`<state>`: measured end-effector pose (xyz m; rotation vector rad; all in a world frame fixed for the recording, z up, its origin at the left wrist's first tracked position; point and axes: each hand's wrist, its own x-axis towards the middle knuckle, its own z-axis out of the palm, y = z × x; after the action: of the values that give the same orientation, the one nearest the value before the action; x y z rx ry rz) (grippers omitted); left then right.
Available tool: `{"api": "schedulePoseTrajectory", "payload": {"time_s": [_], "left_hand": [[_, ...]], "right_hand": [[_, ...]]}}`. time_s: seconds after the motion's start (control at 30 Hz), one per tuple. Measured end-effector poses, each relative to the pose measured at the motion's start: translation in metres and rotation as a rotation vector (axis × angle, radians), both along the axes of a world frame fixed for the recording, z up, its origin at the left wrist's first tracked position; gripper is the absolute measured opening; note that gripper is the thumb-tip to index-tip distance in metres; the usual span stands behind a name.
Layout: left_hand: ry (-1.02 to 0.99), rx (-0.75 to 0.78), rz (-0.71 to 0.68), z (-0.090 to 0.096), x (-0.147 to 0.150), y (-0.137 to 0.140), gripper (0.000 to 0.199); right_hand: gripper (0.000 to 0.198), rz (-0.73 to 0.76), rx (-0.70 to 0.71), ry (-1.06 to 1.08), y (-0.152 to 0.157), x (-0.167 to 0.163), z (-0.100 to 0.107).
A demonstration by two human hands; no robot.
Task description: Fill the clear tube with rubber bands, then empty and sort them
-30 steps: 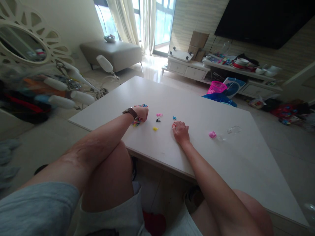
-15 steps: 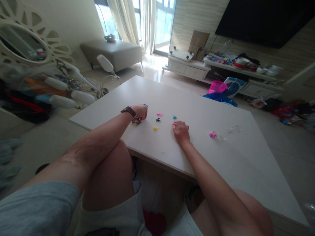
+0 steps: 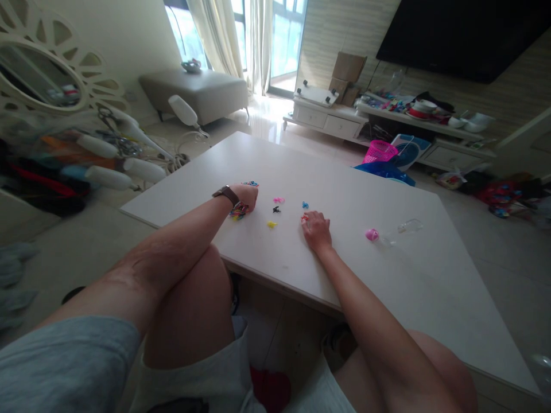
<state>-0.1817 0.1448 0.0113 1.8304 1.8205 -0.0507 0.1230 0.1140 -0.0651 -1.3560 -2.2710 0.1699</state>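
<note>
My left hand (image 3: 247, 196), with a watch (image 3: 227, 195) on its wrist, is curled down into a pile of small multicoloured rubber bands (image 3: 239, 212). Parts of the pile show on its near and far sides; its fingertips are hidden. On the table, my right hand (image 3: 317, 229) has its fingers bent around small red bands (image 3: 304, 217) at the fingertips. Between the hands lie little separate clusters: pink bands (image 3: 279, 200), black bands (image 3: 276, 210) and yellow bands (image 3: 272, 225). Just beyond my right hand is a blue cluster (image 3: 305, 205).
The white table (image 3: 344, 189) spans the space before my knees. To the right lie a pink egg-shaped item (image 3: 372, 234) and a clear plastic container (image 3: 411, 226). A lamp with white shades (image 3: 146, 171) stands off the left edge; a pink basket (image 3: 380, 151) is beyond the far edge.
My left hand has shifted very slightly, showing a bit more of the pile on its far side. My right hand and the colour clusters look unchanged.
</note>
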Motion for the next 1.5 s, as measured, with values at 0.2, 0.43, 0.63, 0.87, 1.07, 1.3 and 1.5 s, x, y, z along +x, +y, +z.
{"api": "schedulePoseTrajectory", "payload": {"time_s": [0.2,0.43,0.63,0.87,1.07,1.3,1.5], "left_hand": [[0.105,-0.059,-0.053,0.007,-0.002,-0.001,0.011],[0.163,-0.092,-0.079,0.002,0.007,-0.002,0.013],[0.051,-0.103,-0.127,0.004,0.008,0.0,0.009],[-0.668,0.01,-0.064,0.005,0.029,-0.008,0.021],[-0.925,0.131,0.044,-0.01,0.07,-0.007,0.024],[-1.02,0.088,0.114,-0.014,0.099,-0.013,0.019],[-0.981,0.116,0.105,-0.016,0.098,-0.011,0.021]], "right_hand": [[0.027,-0.004,-0.005,-0.006,0.0,0.0,0.001],[0.028,-0.011,-0.01,-0.055,-0.001,0.0,0.001],[0.029,-0.011,0.001,-0.074,-0.002,0.0,0.002],[0.029,0.11,0.074,-0.021,-0.009,0.001,0.005],[0.041,0.252,0.076,-0.029,-0.014,0.003,0.009],[0.047,0.313,0.098,-0.017,-0.014,0.006,0.012],[0.04,0.23,0.12,-0.001,-0.012,0.004,0.008]]}}
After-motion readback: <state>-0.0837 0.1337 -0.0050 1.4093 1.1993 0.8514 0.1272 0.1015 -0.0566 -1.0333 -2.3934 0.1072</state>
